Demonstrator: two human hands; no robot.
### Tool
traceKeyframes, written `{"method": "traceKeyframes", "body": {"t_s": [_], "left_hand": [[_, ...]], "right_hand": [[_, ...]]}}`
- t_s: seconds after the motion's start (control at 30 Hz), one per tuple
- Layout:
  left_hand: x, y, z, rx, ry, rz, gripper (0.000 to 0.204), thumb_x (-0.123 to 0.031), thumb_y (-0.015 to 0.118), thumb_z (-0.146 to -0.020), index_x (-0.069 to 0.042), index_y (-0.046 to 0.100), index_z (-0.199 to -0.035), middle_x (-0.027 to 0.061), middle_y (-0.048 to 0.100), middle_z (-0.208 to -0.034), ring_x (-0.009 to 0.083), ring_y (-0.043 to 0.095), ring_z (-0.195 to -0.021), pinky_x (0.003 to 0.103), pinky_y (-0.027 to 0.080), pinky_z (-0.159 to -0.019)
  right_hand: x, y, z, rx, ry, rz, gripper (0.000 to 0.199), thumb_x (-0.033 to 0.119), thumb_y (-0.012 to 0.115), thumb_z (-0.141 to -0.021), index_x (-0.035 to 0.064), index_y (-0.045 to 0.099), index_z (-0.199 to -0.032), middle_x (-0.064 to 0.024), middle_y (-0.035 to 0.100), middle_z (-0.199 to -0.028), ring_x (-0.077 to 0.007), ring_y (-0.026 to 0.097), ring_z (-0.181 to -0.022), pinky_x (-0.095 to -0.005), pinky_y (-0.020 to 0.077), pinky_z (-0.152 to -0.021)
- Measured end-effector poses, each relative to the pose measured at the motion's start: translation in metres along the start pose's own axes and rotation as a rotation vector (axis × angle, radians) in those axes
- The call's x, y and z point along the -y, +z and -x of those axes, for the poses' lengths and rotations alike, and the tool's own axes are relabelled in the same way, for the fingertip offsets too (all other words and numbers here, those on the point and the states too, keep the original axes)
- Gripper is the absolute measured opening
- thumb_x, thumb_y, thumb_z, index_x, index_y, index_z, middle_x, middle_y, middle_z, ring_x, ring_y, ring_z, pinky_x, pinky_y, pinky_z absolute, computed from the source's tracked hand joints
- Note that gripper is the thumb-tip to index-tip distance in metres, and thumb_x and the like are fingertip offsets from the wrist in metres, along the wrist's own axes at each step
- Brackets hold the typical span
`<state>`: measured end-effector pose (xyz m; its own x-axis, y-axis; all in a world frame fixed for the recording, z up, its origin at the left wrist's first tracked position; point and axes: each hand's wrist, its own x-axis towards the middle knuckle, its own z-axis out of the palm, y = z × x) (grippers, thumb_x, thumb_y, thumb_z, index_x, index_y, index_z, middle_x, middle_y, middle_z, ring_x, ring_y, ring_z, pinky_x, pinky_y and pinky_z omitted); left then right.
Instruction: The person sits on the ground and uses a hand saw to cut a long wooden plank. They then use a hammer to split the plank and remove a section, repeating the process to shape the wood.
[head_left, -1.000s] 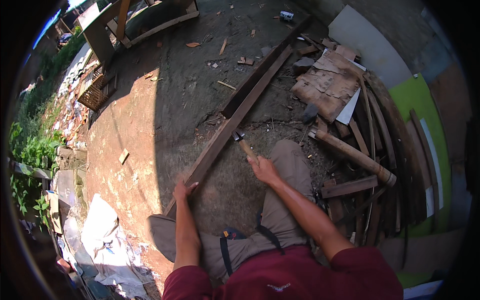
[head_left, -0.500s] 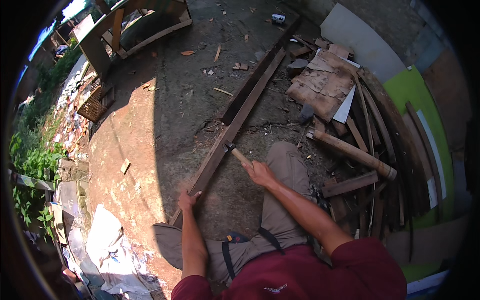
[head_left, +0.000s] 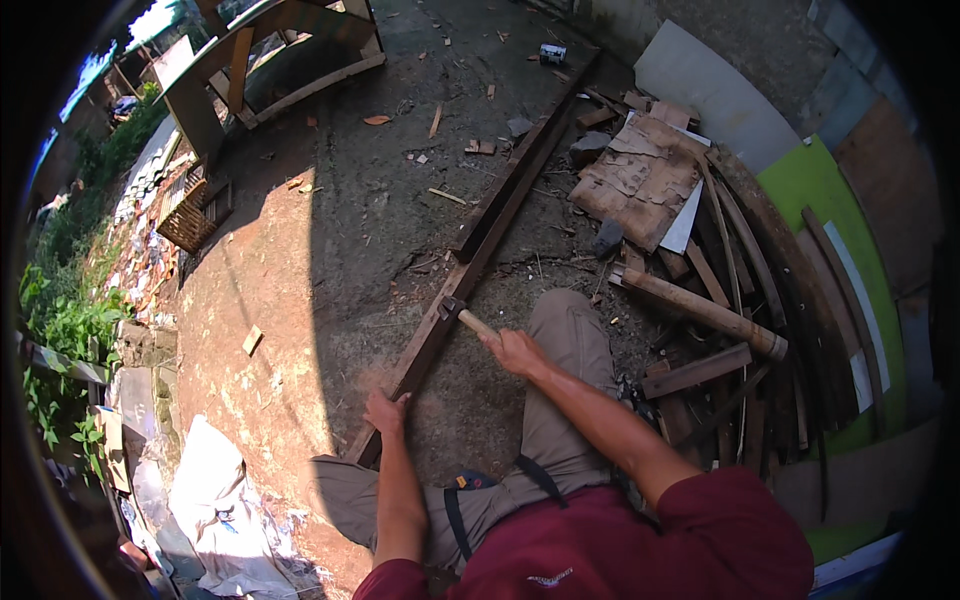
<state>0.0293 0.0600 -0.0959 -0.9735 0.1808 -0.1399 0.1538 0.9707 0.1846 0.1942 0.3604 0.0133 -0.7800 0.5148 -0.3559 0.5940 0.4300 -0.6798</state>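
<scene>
beam: centre | scrap pile: right | sack: lower left

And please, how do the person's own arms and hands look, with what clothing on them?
Left hand and right hand are bare, with no gloves. The forearms are uncovered too, and no watch or band shows. The short sleeves are plain maroon.

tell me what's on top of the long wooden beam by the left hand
The left hand holds the near part of the wooden beam; the hammer in the right hand overlaps it farther up, though contact is unclear. The wood beneath both is hidden.
</scene>
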Motion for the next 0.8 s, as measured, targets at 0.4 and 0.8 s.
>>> {"method": "traceKeyframes", "body": {"t_s": [0.4, 0.8], "left_hand": [[-0.004, -0.003, 0.008, 0.052, 0.015, 0.173, 0.055, -0.024, 0.088, -0.069, -0.004, 0.065, -0.114, 0.0205, 0.069, -0.113, 0.0431, 0.063, -0.110, 0.053, 0.050, -0.093], [-0.002, -0.010, 0.006, 0.152, 0.050, 0.160, 0.055, -0.030, 0.084, -0.075, -0.003, 0.068, -0.120, 0.0239, 0.069, -0.118, 0.0422, 0.064, -0.114, 0.051, 0.050, -0.096]], "right_hand": [[-0.013, 0.009, -0.007, 0.001, 0.019, 0.070, 0.071, 0.063, 0.047, -0.100, -0.0052, 0.068, -0.100, -0.0319, 0.070, -0.097, -0.0493, 0.067, -0.097, -0.0565, 0.0514, -0.082], [-0.010, 0.011, -0.003, 0.009, -0.026, 0.124, 0.070, 0.064, 0.050, -0.099, -0.0040, 0.067, -0.105, -0.0305, 0.070, -0.099, -0.0486, 0.067, -0.098, -0.0560, 0.0517, -0.083]]}}
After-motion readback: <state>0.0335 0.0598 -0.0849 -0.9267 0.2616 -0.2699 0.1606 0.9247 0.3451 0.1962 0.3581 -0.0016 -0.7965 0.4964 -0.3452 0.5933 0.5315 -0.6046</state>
